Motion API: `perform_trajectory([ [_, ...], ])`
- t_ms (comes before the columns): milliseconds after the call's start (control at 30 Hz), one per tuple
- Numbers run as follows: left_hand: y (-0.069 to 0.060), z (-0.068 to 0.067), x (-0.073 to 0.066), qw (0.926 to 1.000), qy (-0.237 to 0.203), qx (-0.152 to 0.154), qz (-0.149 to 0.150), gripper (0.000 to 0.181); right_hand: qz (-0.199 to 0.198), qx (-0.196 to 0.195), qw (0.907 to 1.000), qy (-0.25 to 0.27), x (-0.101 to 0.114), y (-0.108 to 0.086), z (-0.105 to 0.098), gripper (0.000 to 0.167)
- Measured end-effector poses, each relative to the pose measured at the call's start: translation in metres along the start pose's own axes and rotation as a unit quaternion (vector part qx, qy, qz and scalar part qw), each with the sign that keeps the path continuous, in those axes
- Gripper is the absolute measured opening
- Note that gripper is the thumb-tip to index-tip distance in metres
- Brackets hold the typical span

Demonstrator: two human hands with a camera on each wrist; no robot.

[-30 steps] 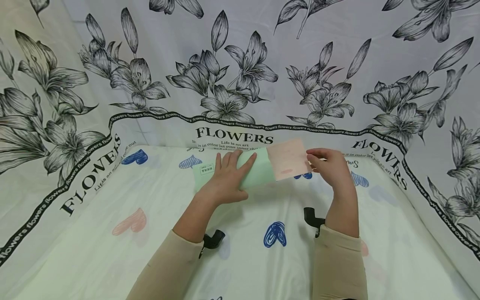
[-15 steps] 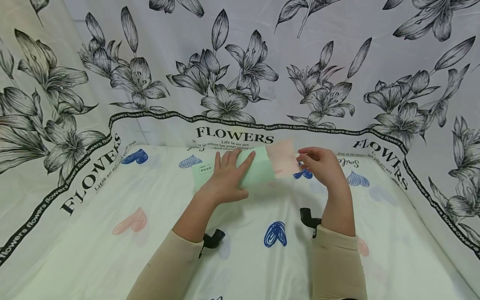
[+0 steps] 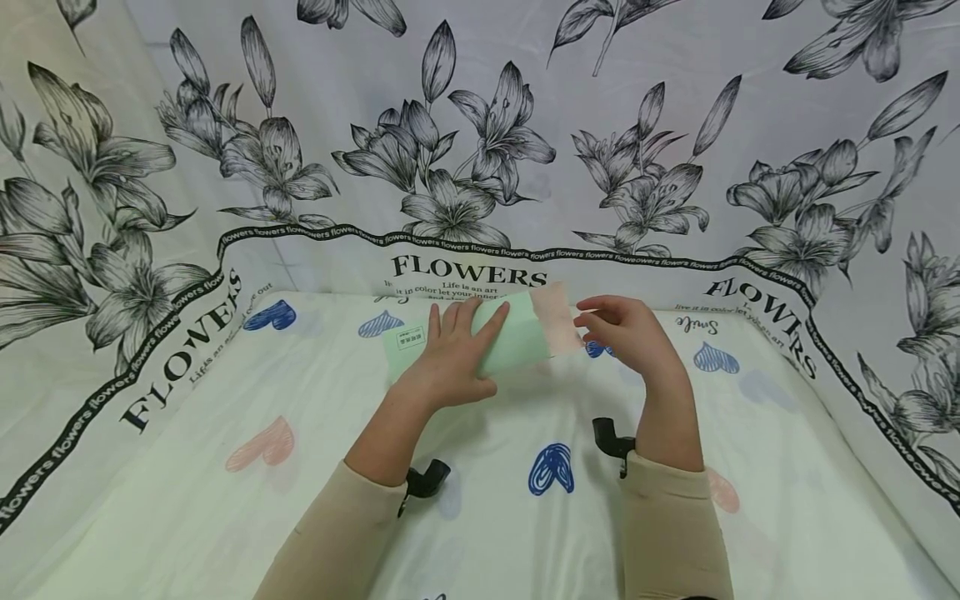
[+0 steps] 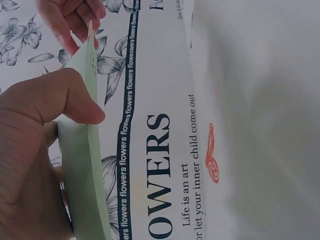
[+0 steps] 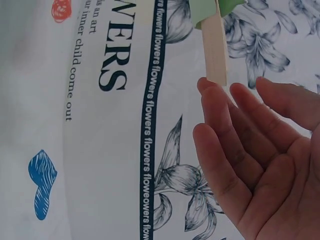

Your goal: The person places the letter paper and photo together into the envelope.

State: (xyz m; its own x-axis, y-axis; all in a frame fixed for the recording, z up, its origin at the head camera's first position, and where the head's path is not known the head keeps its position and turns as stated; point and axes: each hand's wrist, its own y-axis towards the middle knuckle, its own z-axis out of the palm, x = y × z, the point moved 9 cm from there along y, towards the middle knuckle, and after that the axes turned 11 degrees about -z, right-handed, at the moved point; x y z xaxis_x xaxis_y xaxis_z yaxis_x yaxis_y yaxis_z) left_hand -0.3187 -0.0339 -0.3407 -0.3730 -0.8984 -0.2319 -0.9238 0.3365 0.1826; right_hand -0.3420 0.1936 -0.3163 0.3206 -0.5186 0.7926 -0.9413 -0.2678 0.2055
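My left hand (image 3: 452, 358) grips a flat, light green paper sleeve (image 3: 517, 337), fingers over its face and thumb along its lower edge. A small printed label (image 3: 411, 337) marks its left end. In the left wrist view the green sleeve (image 4: 82, 155) is seen edge-on, with the thumb on its near edge. A pale pink flat piece (image 3: 555, 317) sticks out of the sleeve's right end. My right hand (image 3: 622, 333) is at the pink end with loosely bent fingers. In the right wrist view, fingertips (image 5: 212, 95) lie against the pink piece's end (image 5: 215, 55); whether they press is unclear.
A white cloth (image 3: 480, 517) with blue and pink hearts lies under the hands. Behind and at the sides hangs a white flower-printed curtain (image 3: 570, 167). Black camera mounts (image 3: 429, 479) sit at both wrists.
My right hand has moved left, and the pink piece has slid deeper into the green sleeve, so less of it shows. My left hand has stayed in place, still gripping the sleeve.
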Motion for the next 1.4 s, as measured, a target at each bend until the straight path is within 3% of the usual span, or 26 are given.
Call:
perform_trajectory([
  [200, -0.001, -0.001, 0.000, 1.0000, 0.003, -0.005, 0.000, 0.111, -0.008, -0.005, 0.9999, 0.002, 0.003, 0.002, 0.003, 0.039],
  [500, -0.001, 0.002, -0.005, 0.9999, -0.004, 0.012, 0.004, 0.113, 0.028, -0.004, 0.9991, 0.030, -0.004, 0.007, 0.015, 0.034],
  [867, -0.001, 0.006, -0.004, 0.9995, -0.006, 0.032, 0.002, 0.117, 0.077, -0.074, 0.9895, 0.097, -0.017, 0.002, -0.001, 0.038],
  [1100, -0.001, 0.004, -0.005, 0.9994, -0.002, 0.034, -0.002, 0.117, 0.072, -0.059, 0.9874, 0.128, -0.017, 0.007, 0.011, 0.036],
  [1400, 0.001, 0.004, -0.004, 0.9998, 0.001, 0.020, -0.006, 0.116, 0.057, -0.037, 0.9927, 0.100, -0.004, 0.013, 0.026, 0.038],
])
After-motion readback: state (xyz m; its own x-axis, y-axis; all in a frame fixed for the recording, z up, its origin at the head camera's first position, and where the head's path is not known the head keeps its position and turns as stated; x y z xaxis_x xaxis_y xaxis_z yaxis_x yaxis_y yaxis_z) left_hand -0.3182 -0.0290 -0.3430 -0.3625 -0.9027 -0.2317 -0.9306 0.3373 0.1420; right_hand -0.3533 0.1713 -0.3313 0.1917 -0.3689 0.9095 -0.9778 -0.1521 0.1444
